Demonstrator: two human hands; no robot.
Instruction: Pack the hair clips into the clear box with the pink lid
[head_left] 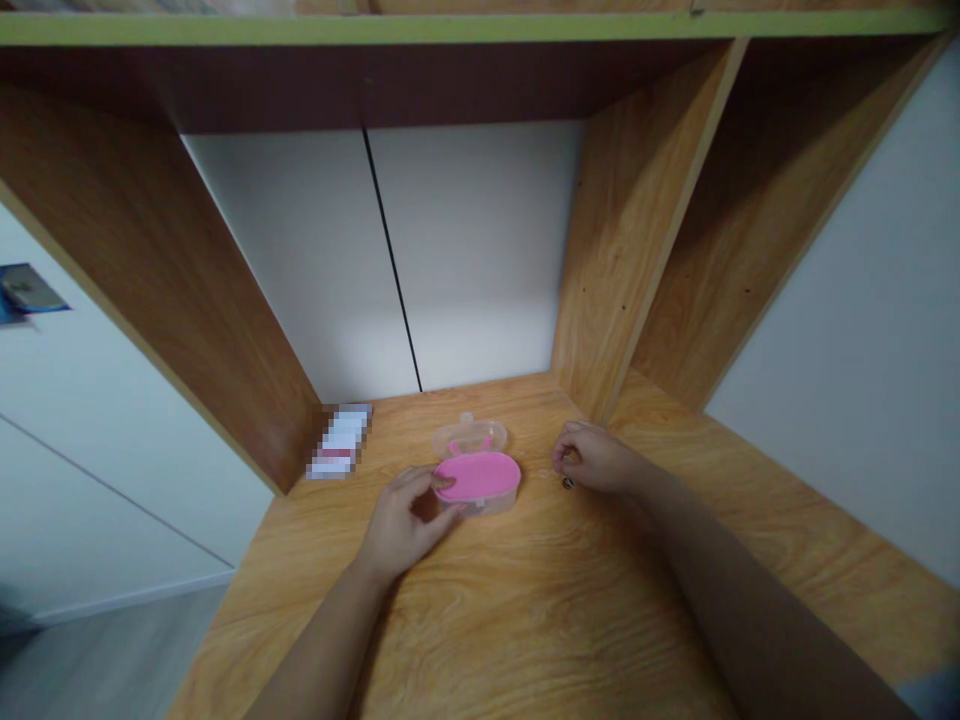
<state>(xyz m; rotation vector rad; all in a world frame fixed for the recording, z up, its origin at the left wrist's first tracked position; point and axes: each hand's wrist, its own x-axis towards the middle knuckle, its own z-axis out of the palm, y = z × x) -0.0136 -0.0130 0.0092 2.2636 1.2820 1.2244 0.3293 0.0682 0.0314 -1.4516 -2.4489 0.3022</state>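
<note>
A small oval case (480, 503) of clear plastic stands on the wooden desktop, with a flat pink insert (478, 477) filling its top. Its clear lid (469, 437) is swung back behind it. My left hand (405, 520) grips the left end of the case, thumb at the front and fingers at the side and over the pink edge. To the right of the case, my right hand (592, 457) is low over the desktop with thumb and forefinger pinched together. Whatever lies between these fingertips is too small to make out. Just below them is a tiny dark ring-like object (568, 483).
A blurred, pixelated card or packet (341, 442) lies at the back left by the upright wooden side panel (247, 330). White panels (465, 260) close the back, and a shelf with a green edge (450, 28) runs overhead. Another wooden divider (637, 230) rises on the right.
</note>
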